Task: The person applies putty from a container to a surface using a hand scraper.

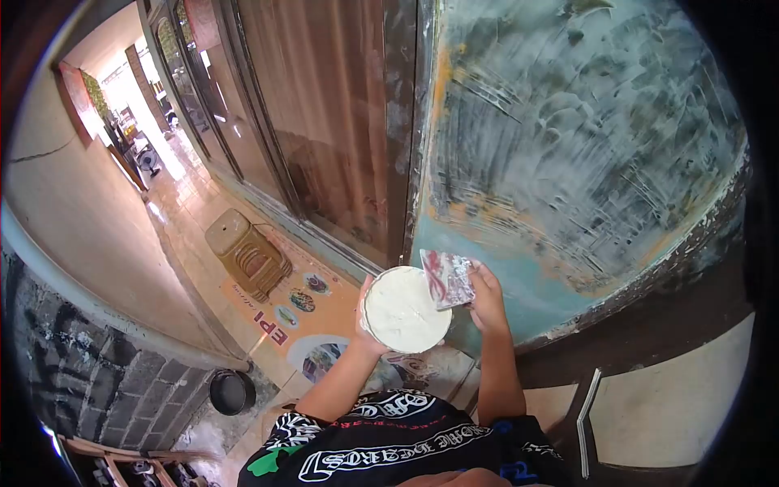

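Note:
A round container (407, 310) full of smooth white paste rests in my left hand (369, 331), whose fingers wrap round its left side and underside. My right hand (487, 299) grips a flat, roughly square scraper (447, 280), reddish and smeared with white. The scraper is tilted at the container's upper right rim; whether it touches the paste I cannot tell. Beyond both hands stands a blue-green wall (560, 138) with uneven white and orange patches.
A brown plastic stool (243, 247) stands on a printed banner (272, 325) on the floor. A dark round bowl (232, 393) sits beside the block wall (138, 390). Curtained window panels (324, 114) adjoin the patched wall. A shelf (134, 463) is at lower left.

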A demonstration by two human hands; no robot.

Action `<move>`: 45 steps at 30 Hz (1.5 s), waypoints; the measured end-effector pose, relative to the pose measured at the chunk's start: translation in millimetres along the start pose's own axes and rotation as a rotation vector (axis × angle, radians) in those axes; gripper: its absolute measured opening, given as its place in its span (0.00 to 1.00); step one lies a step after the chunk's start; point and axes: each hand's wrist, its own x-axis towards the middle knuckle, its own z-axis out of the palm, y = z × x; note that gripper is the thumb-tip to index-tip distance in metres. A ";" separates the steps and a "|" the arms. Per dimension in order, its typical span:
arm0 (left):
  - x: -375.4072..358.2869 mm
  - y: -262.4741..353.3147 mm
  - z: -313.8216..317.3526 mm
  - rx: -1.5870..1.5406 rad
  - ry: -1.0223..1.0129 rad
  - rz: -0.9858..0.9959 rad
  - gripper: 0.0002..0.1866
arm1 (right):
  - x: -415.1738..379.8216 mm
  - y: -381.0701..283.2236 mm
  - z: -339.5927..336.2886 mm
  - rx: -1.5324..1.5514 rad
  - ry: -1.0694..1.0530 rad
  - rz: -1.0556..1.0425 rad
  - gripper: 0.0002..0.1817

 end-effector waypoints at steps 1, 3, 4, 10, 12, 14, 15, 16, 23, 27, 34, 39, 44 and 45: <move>1.4 4.6 -2.5 0.007 -0.004 -0.004 0.41 | 5.0 3.9 7.4 -0.050 -0.026 -0.093 0.15; 6.2 13.4 -14.0 -0.079 -0.123 -0.050 0.41 | 11.6 5.4 8.0 -0.026 0.018 0.029 0.14; 7.4 16.5 -15.3 -0.206 -0.152 -0.064 0.40 | 19.7 9.5 2.4 0.003 0.070 0.053 0.13; 13.1 27.8 -9.9 0.040 -0.023 0.044 0.39 | 15.4 8.3 -8.6 0.175 0.086 -0.105 0.11; 16.9 36.4 -11.5 0.080 0.033 0.055 0.41 | 7.5 4.6 -9.1 0.070 0.069 -0.187 0.10; 20.5 36.6 -6.4 -0.061 -0.204 -0.012 0.42 | -2.1 -5.5 -7.3 0.005 0.001 -0.330 0.10; 22.9 36.4 1.8 -0.057 -0.259 -0.031 0.43 | -7.5 -11.5 -4.8 0.005 0.006 -0.327 0.10; 24.8 37.1 6.6 -0.059 -0.256 -0.035 0.43 | -13.2 -18.0 -1.8 -0.119 0.017 -0.388 0.10; 41.4 40.4 12.4 -0.012 -0.248 -0.061 0.43 | -40.0 -68.4 24.5 0.058 -0.094 -0.267 0.18; 50.4 43.0 -3.5 -0.056 -0.086 -0.019 0.42 | -13.1 -41.4 11.1 0.061 -0.014 -0.177 0.19; 53.7 33.1 -5.2 0.043 -0.063 -0.008 0.41 | -3.6 -50.6 41.6 -0.139 -0.046 -0.132 0.18; 53.9 31.5 -3.0 0.085 0.012 0.025 0.41 | -5.8 -61.8 59.5 -0.254 -0.129 -0.130 0.17; 50.7 31.1 1.4 0.050 -0.077 0.036 0.40 | -3.4 -60.2 56.5 -0.299 -0.108 -0.133 0.15; 50.4 30.2 2.3 0.044 -0.073 0.040 0.40 | -3.4 -56.4 56.4 -0.303 -0.110 -0.126 0.15</move>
